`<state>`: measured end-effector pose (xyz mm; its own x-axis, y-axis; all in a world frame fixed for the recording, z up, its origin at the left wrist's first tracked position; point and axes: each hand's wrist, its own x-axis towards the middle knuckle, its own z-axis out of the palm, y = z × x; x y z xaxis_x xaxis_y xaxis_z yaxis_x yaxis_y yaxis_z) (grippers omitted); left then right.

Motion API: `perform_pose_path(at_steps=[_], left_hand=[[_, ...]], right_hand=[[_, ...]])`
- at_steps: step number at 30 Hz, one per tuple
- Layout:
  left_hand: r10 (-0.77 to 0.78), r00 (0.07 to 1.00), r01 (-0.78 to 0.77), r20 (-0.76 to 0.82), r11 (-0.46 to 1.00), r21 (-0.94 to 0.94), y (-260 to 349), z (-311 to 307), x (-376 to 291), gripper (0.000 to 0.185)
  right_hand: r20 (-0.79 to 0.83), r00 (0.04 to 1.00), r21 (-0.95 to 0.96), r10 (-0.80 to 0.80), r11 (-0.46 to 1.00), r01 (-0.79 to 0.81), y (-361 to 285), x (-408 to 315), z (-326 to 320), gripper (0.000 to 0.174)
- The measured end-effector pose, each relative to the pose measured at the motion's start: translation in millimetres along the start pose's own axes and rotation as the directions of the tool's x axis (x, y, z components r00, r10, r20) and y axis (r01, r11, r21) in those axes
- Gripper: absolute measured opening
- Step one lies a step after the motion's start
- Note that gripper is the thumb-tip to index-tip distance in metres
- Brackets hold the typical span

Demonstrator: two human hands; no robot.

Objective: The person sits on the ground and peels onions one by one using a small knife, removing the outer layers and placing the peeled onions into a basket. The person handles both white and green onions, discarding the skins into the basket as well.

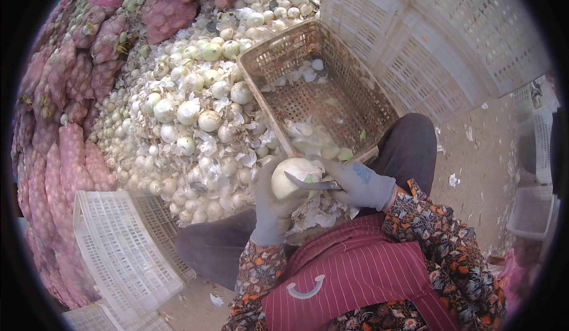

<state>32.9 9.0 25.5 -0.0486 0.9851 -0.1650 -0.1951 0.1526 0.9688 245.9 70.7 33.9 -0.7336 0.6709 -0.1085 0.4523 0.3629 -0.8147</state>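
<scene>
A large white onion point(283, 180) rests in my gloved left hand point(272, 213), whose fingers wrap its left side and underside. My gloved right hand point(358, 180) grips a small knife point(313, 184) with a curved blade. The blade lies across the front of the onion, its tip pointing left; whether it cuts in cannot be told. Fingers of the right hand are close to the onion's right side, by some loose dry skin. Just beyond both hands stands a dirty plastic crate point(262, 100) with onion skins and a few pale pieces inside.
A heap of white onions point(195, 113) and loose skins spreads ahead and left. Pink mesh sacks point(58, 171) of onions are stacked at the far left. White crates stand at the left point(126, 242) and upper right point(422, 33). Skin scraps litter the floor point(466, 166) at right.
</scene>
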Motion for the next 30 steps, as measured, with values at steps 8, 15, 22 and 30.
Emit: perform_pose_path(at_steps=[8,15,22,30], left_hand=[[-0.001,1.0,0.001,-0.006,0.999,-0.051,-12,5,-5,0.081],[-0.031,0.999,0.028,-0.043,0.997,-0.069,-14,12,-3,0.08],[-0.044,0.999,0.043,-0.016,0.998,-0.051,-5,16,-8,0.073],[-0.103,0.994,0.105,0.028,0.988,-0.115,0,22,-9,0.074]], right_hand=[[-0.022,0.998,0.071,0.054,0.996,-0.052,2,-4,6,0.077],[-0.093,0.994,0.028,0.061,0.998,-0.059,13,4,13,0.074],[-0.117,0.993,0.011,0.012,1.0,-0.011,31,4,22,0.07],[-0.079,0.996,0.021,0.042,0.999,-0.041,26,-4,20,0.065]])
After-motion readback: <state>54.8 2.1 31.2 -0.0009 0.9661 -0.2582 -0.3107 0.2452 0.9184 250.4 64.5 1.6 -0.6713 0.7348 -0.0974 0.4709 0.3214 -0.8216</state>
